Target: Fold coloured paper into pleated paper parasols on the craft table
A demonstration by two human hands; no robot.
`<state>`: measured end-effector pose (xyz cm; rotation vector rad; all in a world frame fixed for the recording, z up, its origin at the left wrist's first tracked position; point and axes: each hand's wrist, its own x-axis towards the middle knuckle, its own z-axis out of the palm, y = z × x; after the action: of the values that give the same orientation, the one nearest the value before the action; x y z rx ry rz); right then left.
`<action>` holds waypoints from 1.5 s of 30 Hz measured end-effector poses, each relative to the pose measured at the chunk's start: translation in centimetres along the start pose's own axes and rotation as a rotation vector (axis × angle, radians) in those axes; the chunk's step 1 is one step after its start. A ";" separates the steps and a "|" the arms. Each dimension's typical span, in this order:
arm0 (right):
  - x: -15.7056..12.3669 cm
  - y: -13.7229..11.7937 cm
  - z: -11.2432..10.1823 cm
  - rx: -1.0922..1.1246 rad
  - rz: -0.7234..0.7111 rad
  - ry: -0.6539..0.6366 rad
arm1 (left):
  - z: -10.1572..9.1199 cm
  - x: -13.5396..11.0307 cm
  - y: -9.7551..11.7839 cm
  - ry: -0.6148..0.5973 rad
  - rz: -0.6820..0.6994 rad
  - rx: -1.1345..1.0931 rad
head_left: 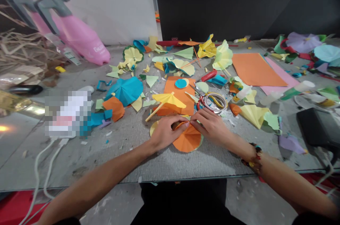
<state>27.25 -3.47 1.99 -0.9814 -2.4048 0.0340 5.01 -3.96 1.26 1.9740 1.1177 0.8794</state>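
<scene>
My left hand (167,133) and my right hand (209,126) meet at the near middle of the table, with their fingertips pinching a pleated orange paper disc (188,139). A pale yellow-green paper edge shows beneath the disc. Just beyond my hands lie an orange paper sheet (180,94) and a small yellow paper umbrella (168,100) on a wooden stick. Scissors (198,90) and a roll of tape (214,103) sit close to my right hand. A blue paper umbrella (124,90) lies further left.
Paper scraps and folded shapes cover the grey table (170,163). A large orange sheet (255,69) overlaps a pink sheet (281,83). A black box (318,126) sits at right, white cables (39,172) run at left, and a pink-and-grey tool (77,37) lies at back left.
</scene>
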 end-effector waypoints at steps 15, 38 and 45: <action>0.6 -0.6 -0.9 0.560 0.379 -0.049 | 0.0 -0.2 -0.6 0.107 0.044 -0.039; 0.7 -0.6 0.0 0.548 0.232 0.057 | -0.1 -0.2 0.0 0.182 0.148 0.033; 0.1 0.4 -0.6 0.431 0.291 0.139 | -0.3 -0.1 -0.3 0.156 0.085 0.109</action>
<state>27.72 -3.18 2.43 -1.0710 -1.9927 0.5467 4.55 -3.89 1.15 2.0837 1.1990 1.0524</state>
